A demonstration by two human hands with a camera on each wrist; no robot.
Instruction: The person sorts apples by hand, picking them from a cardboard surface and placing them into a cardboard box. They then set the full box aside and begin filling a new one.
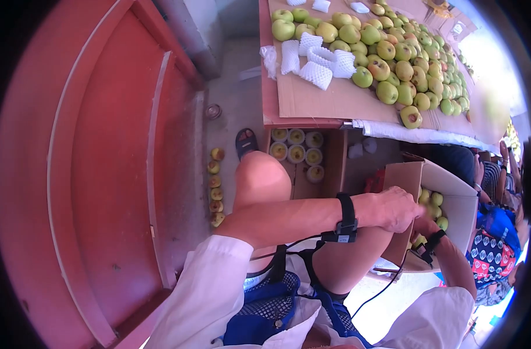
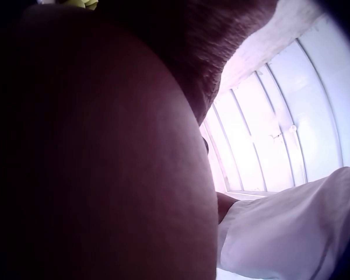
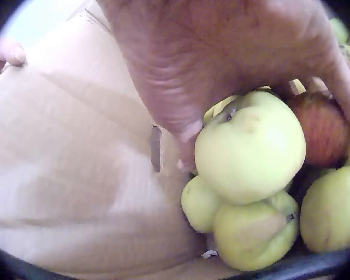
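My left hand (image 1: 393, 209) grips the near rim of a cardboard box (image 1: 406, 180); in the right wrist view its thumb (image 3: 16, 53) hooks over that rim. Inside the box, my right hand (image 3: 221, 52) arches over apples. Its thumb lies against a large pale green apple (image 3: 251, 149), and a finger reaches down beside a red apple (image 3: 321, 128). Several more green apples (image 3: 254, 233) lie underneath. The far fingertips are partly hidden behind the fruit. Skin and a white sleeve (image 2: 286, 233) fill most of the dark left wrist view.
Many green apples (image 1: 402, 70) cover a cardboard-lined table (image 1: 318, 102), with white foam sleeves (image 1: 316, 75). Underneath, another carton (image 1: 332, 157) holds foam-wrapped apples (image 1: 296, 153). Several apples (image 1: 216, 193) line the floor beside a red door (image 1: 114, 145). Other people (image 1: 504, 174) sit at the right.
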